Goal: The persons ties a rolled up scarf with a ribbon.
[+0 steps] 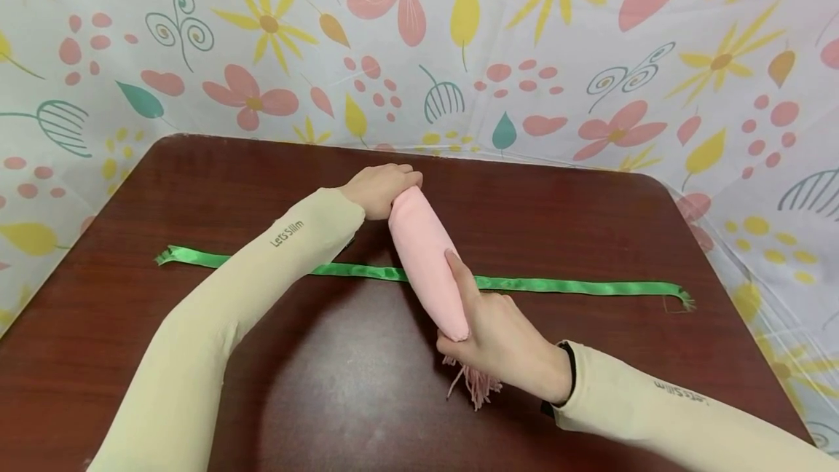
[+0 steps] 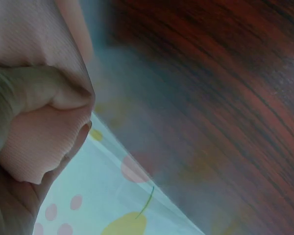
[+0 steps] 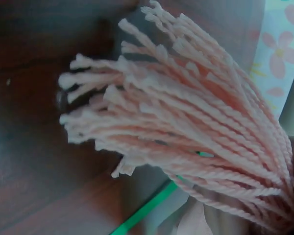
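Between my hands, above the tabletop, slants a pink rolled or folded cloth (image 1: 426, 261) of finely ribbed fabric. My left hand (image 1: 383, 188) grips its far end; in the left wrist view the thumb (image 2: 39, 88) presses into the fabric (image 2: 44, 147). At the near end my right hand (image 1: 505, 330) holds the cloth, index finger laid along its side. A tassel of twisted pink yarn (image 3: 186, 122) hangs below that hand, its strands fanned out in the right wrist view. Under the cloth, a green ribbon (image 1: 557, 285) with frayed ends lies stretched across the table.
The dark reddish-brown wooden table (image 1: 164, 355) has rounded far corners and a glossy patch of light near the front. Behind it and along the right side hangs a white sheet (image 1: 406, 93) printed with flowers and leaves.
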